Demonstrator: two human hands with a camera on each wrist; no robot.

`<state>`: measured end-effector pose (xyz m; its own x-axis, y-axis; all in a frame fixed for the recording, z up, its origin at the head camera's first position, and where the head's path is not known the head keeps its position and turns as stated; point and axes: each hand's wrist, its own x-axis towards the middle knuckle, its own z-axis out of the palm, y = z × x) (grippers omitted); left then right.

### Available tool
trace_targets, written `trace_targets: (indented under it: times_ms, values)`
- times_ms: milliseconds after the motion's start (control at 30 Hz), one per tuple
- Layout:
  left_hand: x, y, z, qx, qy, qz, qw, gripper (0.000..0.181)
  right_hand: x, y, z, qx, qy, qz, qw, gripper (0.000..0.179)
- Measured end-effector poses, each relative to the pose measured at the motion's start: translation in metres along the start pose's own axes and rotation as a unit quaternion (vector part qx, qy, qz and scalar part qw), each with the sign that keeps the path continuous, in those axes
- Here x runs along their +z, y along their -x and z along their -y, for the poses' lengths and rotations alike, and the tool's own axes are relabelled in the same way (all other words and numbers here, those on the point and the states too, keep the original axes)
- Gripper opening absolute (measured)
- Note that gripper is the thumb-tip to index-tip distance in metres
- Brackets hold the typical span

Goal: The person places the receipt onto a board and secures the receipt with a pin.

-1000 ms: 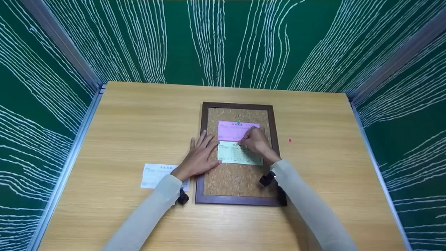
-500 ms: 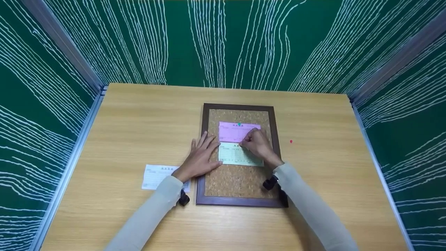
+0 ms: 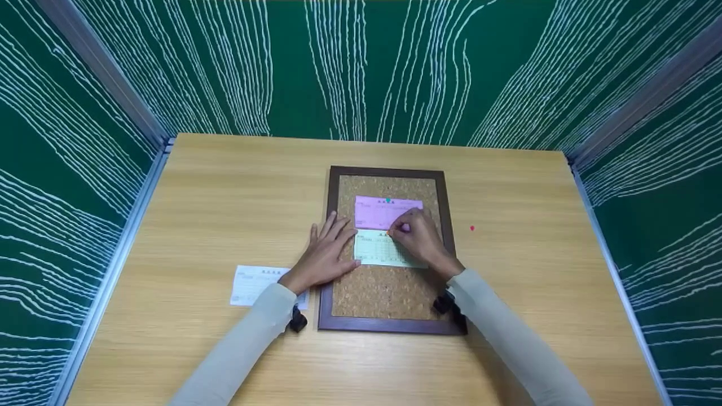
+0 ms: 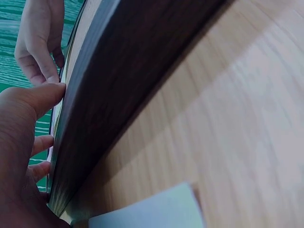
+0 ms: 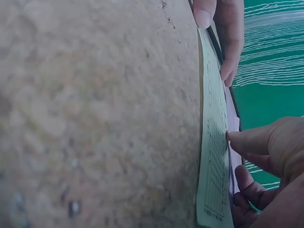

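Observation:
A framed cork board [image 3: 372, 293] lies on the table, bearing a pink slip [image 3: 372, 213] with a green push pin [image 3: 388, 200] at its top edge. Just below it is a pale green slip [image 3: 373, 251], also seen in the right wrist view. My right hand [image 3: 420, 239] has its thumb and index fingertips at an orange push pin [image 3: 388, 232] at the green slip's top edge, seemingly pinching it. Spread across the board's left frame, my left hand [image 3: 324, 254] rests its thumb and fingertips by the green slip's left edge.
A white slip [image 3: 254, 285] lies on the table left of the board, partly under my left forearm. A red push pin [image 3: 472, 228] lies on the wood to the right. Green walls with white lines stand around the table [image 3: 242, 180].
My right hand has shifted slightly, its wrist a little to the right and down, and the orange push pin now shows more at its fingertips. The left hand stays in place.

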<state>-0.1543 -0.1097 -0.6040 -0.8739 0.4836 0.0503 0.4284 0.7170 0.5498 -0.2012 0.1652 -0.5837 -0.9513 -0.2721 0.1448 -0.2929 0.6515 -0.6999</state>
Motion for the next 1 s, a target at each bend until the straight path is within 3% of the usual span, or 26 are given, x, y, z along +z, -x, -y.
trace_targets:
  times_ms: [500, 1000]
  values:
    - [-0.0012, -0.0005, 0.0009, 0.0, -0.004, 0.001, 1.0, 0.079, -0.0034, -0.0027, -0.0019, -0.022, 0.03, 0.039, 0.9986, 0.006]
    - [-0.0017, 0.0006, 0.0007, 0.002, -0.004, 0.001, 1.0, 0.078, -0.0015, -0.0052, 0.0006, 0.024, 0.021, 0.029, 0.9991, 0.005]
